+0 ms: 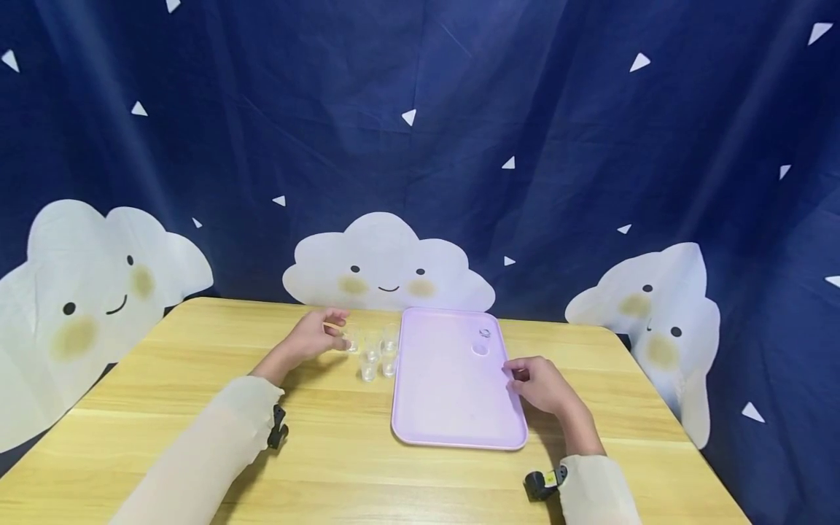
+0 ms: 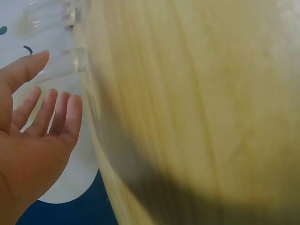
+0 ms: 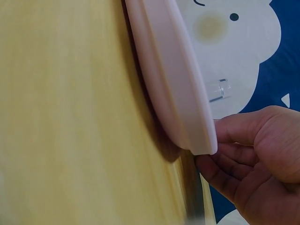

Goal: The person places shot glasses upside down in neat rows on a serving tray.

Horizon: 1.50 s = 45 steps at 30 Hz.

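Note:
My left hand (image 1: pixel 311 337) reaches to the leftmost clear small glass (image 1: pixel 353 340), fingers spread and relaxed around it. In the left wrist view the thumb overlaps that glass (image 2: pixel 63 64), and the other fingers are apart from it. Several more clear glasses (image 1: pixel 369 367) stand in a cluster just left of the lilac tray (image 1: pixel 453 408). One glass (image 1: pixel 482 348) stands on the tray toward its far right corner. At the tray's right edge, my right hand (image 1: pixel 541 383) pinches the rim; in the right wrist view the thumb lies over the rim (image 3: pixel 204 140) with fingers below.
The wooden table (image 1: pixel 328 452) ends at a dark blue curtain (image 1: pixel 367 87) printed with clouds and white triangles. Black wrist cameras sit at the left wrist (image 1: pixel 278 427) and right wrist (image 1: pixel 541 485).

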Tool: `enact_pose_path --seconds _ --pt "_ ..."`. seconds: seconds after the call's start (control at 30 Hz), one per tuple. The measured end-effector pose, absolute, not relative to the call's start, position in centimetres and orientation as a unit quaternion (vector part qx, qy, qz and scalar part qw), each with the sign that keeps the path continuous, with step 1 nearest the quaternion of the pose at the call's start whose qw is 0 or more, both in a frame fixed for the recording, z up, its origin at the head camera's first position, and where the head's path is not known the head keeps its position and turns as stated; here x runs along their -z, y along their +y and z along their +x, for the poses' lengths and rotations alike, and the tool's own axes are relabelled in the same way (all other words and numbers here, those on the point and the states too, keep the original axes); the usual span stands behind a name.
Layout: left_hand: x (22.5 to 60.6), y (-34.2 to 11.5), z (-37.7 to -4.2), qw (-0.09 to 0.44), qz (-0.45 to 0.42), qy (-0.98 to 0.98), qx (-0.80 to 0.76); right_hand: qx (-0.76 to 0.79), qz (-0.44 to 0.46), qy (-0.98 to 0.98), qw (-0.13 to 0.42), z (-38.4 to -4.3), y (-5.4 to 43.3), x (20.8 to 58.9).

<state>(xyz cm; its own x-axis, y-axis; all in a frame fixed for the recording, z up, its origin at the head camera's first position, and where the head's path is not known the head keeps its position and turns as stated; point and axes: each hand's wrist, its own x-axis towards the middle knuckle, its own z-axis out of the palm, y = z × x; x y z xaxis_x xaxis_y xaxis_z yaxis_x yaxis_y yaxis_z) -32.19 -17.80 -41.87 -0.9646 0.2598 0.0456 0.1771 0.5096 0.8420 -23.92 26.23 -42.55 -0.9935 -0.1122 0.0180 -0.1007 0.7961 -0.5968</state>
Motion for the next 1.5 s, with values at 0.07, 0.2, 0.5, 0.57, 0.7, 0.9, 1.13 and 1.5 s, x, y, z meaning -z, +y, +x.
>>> enact_pose_path --seconds 0.07,0.2,0.5,0.57,0.7,0.9,1.13,1.5 --pt "42.0 -17.6 -32.2 0.049 0.121 0.866 -0.483 0.315 -0.054 0.947 0.008 -23.9 26.2 42.4" --pt "42.1 -17.4 -32.4 0.056 0.112 0.862 -0.491 0.318 -0.054 0.946 0.009 -23.8 26.3 42.3" --pt "42.9 -17.1 -32.6 0.055 0.092 0.863 -0.494 0.319 -0.06 0.946 0.005 -23.8 26.2 42.5" --pt "43.1 -17.1 -32.6 0.053 0.091 0.865 -0.491 0.319 -0.061 0.946 0.004 -23.9 26.2 42.6" --pt "43.4 -17.1 -32.7 0.049 0.09 0.87 -0.483 0.322 -0.06 0.945 0.003 -23.9 26.2 42.6" --pt "43.6 -17.0 -32.9 0.043 0.094 0.875 -0.473 0.322 -0.058 0.945 0.003 -23.9 26.2 42.5" --pt "43.5 -16.9 -33.0 0.048 0.09 0.874 -0.475 0.322 -0.054 0.945 0.006 -24.0 26.3 42.6" --pt "42.0 -17.1 -33.5 0.045 0.106 0.863 -0.491 0.324 -0.055 0.944 0.004 -23.9 26.3 42.6"
